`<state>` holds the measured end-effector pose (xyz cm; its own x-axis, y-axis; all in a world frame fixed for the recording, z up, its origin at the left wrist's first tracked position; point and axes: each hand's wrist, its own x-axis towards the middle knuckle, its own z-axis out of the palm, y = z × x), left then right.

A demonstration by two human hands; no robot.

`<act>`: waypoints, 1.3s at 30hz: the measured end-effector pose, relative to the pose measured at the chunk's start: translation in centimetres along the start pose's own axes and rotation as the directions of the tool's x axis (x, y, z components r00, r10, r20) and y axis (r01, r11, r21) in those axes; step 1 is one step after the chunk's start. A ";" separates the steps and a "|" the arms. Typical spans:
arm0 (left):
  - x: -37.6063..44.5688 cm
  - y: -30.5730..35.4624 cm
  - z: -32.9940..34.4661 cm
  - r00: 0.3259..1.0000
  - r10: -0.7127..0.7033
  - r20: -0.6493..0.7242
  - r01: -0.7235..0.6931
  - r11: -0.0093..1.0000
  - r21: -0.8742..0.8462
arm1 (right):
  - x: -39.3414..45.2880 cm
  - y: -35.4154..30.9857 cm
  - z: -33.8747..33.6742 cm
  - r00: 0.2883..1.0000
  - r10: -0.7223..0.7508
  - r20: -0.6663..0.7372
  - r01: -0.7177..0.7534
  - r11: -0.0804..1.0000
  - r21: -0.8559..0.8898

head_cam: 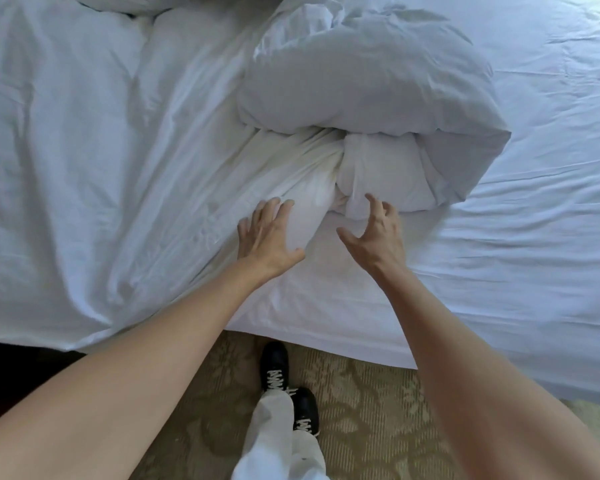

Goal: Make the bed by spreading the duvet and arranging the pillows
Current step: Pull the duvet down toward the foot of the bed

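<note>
A white duvet [84, 150] lies rumpled over the left half of the bed, and its folded-over bulk [368, 74] is heaped in the middle. A twisted bunch of the duvet [329, 174] reaches toward the near edge. My left hand [267, 233] rests flat on that bunch with fingers spread. My right hand [374, 226] hovers just right of it, fingers curled apart, fingertips touching the fabric. Part of a pillow [125, 1] shows at the top edge.
The white bed sheet [534, 220] is bare on the right half of the bed. The bed's near edge [343, 348] runs across below my hands. My legs and black shoes [274, 365] stand on a patterned carpet [378, 410].
</note>
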<state>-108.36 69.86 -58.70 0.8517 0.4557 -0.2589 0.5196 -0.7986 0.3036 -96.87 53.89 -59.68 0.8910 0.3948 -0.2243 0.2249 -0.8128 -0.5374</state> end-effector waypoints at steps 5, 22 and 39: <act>3.2 -0.2 0.2 0.997 0.020 0.068 -0.020 1.000 0.002 | 6.4 -1.9 2.2 0.956 0.292 -0.021 -0.289 0.953 0.093; 7.5 6.5 1.6 0.985 0.162 -0.056 -0.162 0.987 0.003 | 6.8 3.5 -3.3 0.788 0.605 0.114 -0.404 0.369 0.837; -4.6 31.6 8.4 0.942 0.336 0.000 -0.336 0.942 -0.010 | -0.9 19.5 -21.4 0.944 0.296 0.148 -0.306 0.610 0.731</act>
<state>-96.48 39.24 -55.60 0.9767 0.1607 -0.1421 0.2039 -0.9014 0.3819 -84.84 28.51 -52.52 0.8491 0.1953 -0.4909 -0.4235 -0.3040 -0.8534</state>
